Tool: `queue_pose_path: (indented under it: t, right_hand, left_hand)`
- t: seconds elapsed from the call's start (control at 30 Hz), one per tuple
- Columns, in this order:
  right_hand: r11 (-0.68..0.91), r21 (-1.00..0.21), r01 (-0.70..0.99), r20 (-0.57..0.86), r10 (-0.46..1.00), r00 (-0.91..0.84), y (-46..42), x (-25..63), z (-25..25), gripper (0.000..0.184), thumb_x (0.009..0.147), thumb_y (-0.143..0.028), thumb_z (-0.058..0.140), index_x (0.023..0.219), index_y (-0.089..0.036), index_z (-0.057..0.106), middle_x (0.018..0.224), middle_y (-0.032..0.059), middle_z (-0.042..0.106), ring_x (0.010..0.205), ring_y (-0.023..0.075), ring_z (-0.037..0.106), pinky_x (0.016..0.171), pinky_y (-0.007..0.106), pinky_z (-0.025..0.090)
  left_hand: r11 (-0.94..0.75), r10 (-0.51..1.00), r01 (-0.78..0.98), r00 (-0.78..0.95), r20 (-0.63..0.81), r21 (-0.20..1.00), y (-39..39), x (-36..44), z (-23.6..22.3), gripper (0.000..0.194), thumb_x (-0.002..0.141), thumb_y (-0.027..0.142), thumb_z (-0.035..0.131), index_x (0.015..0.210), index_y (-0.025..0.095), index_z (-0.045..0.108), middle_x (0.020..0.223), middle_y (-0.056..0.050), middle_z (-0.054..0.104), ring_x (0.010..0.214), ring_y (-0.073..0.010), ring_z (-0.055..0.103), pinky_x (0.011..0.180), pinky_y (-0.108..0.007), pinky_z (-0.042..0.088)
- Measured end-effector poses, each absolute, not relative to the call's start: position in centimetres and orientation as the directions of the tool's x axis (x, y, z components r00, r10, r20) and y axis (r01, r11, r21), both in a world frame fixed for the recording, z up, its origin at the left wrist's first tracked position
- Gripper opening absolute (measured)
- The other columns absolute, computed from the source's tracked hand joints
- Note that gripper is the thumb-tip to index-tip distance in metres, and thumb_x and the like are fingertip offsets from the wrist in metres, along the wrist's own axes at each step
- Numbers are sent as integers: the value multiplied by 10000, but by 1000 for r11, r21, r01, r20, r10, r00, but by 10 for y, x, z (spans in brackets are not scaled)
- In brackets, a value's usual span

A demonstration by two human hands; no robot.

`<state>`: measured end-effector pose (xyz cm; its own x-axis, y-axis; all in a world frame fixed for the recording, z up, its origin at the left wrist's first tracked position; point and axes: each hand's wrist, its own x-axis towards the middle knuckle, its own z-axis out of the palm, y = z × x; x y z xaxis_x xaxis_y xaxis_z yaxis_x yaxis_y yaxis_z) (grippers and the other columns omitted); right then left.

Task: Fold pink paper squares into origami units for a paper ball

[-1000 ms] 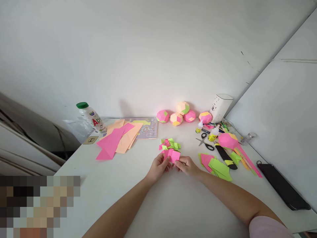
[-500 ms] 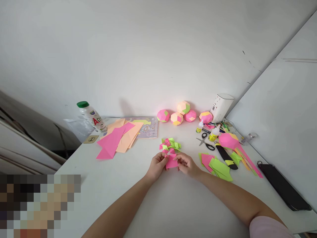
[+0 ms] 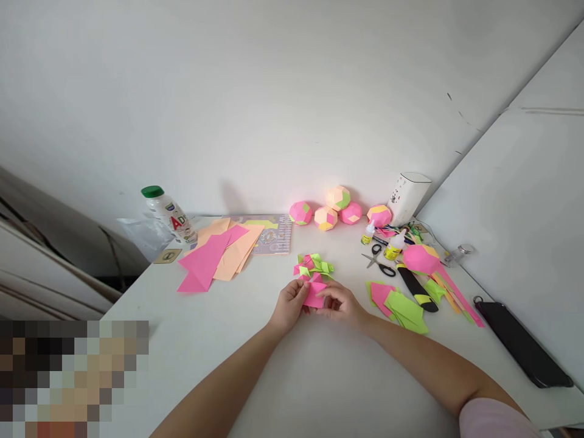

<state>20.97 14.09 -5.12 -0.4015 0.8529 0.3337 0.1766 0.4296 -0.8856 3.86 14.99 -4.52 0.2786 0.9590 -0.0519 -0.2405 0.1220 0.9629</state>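
My left hand (image 3: 289, 306) and my right hand (image 3: 342, 304) meet over the middle of the white table (image 3: 191, 340), both pinching a small pink folded paper (image 3: 314, 294). The paper is creased and held just above the tabletop. Right behind it lies a small heap of folded pink and green paper units (image 3: 314, 266). Cut pink and green paper pieces (image 3: 399, 306) lie just right of my right hand.
Several paper balls (image 3: 336, 210) stand at the back by a white box (image 3: 407, 196). Scissors (image 3: 378, 261), two glue bottles (image 3: 393, 244), a black and yellow knife (image 3: 416, 288) and a dark phone (image 3: 522, 342) lie right. Pink and orange sheets (image 3: 219, 252), a notebook (image 3: 270, 234) and a green-capped bottle (image 3: 168, 213) sit left.
The pink paper has been folded smaller between my fingers, and my hands have drawn slightly closer together. Everything else on the table stays put.
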Motion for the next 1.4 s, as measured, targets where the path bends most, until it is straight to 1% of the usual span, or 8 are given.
queue_pose_path:
  t: [0.13, 0.27, 0.47, 0.6, 0.83, 0.97, 1.13, 1.4]
  right_hand:
    - [453, -874, 177, 363, 850, -383, 141, 209, -53, 235, 703, -300, 687, 899, -193, 613, 1031, 77, 527, 545, 76, 532, 458, 213, 450]
    - [459, -872, 169, 375, 849, -371, 140, 209, -53, 146, 762, -299, 626, 843, -177, 631, 1074, 97, 526, 534, 73, 540, 468, 223, 456]
    - [421, -887, 189, 357, 885, -299, 140, 210, -45, 192, 801, -307, 573, 726, -141, 633, 834, 58, 573, 521, 81, 522, 441, 208, 430]
    - [360, -921, 148, 310, 909, -280, 139, 209, -40, 199, 808, -317, 563, 750, -143, 638, 725, 30, 567, 546, 108, 549, 456, 222, 459]
    - [350, -933, 88, 321, 915, -244, 138, 208, -39, 176, 813, -310, 563, 784, -159, 650, 779, 53, 608, 599, 126, 566, 441, 216, 459]
    - [344, -936, 73, 323, 923, -211, 139, 209, -41, 153, 804, -285, 579, 787, -157, 660, 781, 55, 617, 576, 120, 561, 440, 218, 457]
    - [291, -956, 34, 280, 942, -184, 140, 209, -42, 148, 778, -293, 607, 789, -153, 657, 693, 28, 610, 559, 127, 573, 456, 233, 475]
    - [249, -969, 8, 243, 951, -190, 140, 209, -44, 160, 778, -304, 605, 783, -148, 639, 594, 10, 609, 514, 124, 571, 454, 243, 490]
  left_hand:
    - [115, 960, -221, 276, -51, 968, 150, 38, -45, 318, 779, 474, 534, 814, 158, 532, 606, 24, 565, 448, -86, 512, 420, -209, 430]
    - [105, 943, -180, 329, -41, 978, 148, 38, -44, 307, 803, 469, 503, 823, 163, 525, 582, 17, 574, 487, -109, 547, 447, -212, 430]
    - [108, 923, -122, 381, -54, 987, 145, 38, -38, 320, 821, 477, 468, 826, 162, 527, 605, -6, 604, 513, -125, 573, 487, -220, 422]
    - [108, 907, -106, 417, -54, 988, 144, 38, -35, 330, 825, 482, 453, 825, 162, 534, 676, -28, 637, 525, -126, 584, 506, -223, 417]
    - [103, 899, -80, 434, -58, 992, 144, 38, -34, 358, 808, 503, 465, 803, 156, 552, 799, -66, 670, 509, -119, 588, 496, -222, 409]
    - [99, 894, -79, 444, -53, 992, 142, 37, -31, 342, 811, 484, 472, 839, 159, 574, 811, -58, 667, 525, -116, 591, 508, -225, 411]
    - [103, 880, -102, 474, -43, 989, 142, 36, -34, 310, 759, 420, 582, 921, 156, 565, 802, -52, 658, 554, -121, 587, 532, -239, 419]
    - [99, 875, -87, 482, -45, 991, 144, 39, -37, 273, 760, 397, 590, 872, 151, 553, 791, -49, 653, 555, -116, 579, 523, -236, 441]
